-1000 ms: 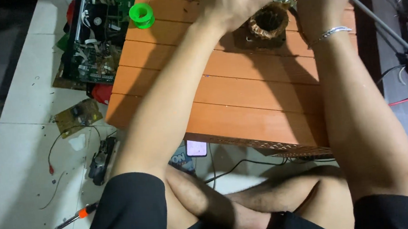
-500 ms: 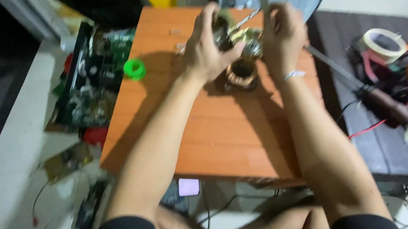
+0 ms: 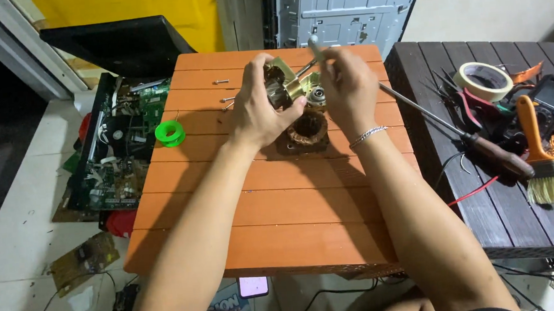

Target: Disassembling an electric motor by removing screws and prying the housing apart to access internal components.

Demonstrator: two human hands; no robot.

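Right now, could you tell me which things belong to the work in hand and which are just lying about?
In hand:
left hand
right hand
metal motor part
copper coil

Lying about:
green spool
tape roll
paintbrush
long screwdriver
circuit boards

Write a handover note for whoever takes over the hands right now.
Left hand: grips a small metal motor part, lifted above the orange table.
Right hand: holds a thin metal tool near that part.
Copper-wound stator sits on the table below the hands, with a round bearing piece behind it.
Loose screws lie on the table, so the motor is apart; the pieces are not joined.
Long screwdriver and brush lie on the dark table at right.
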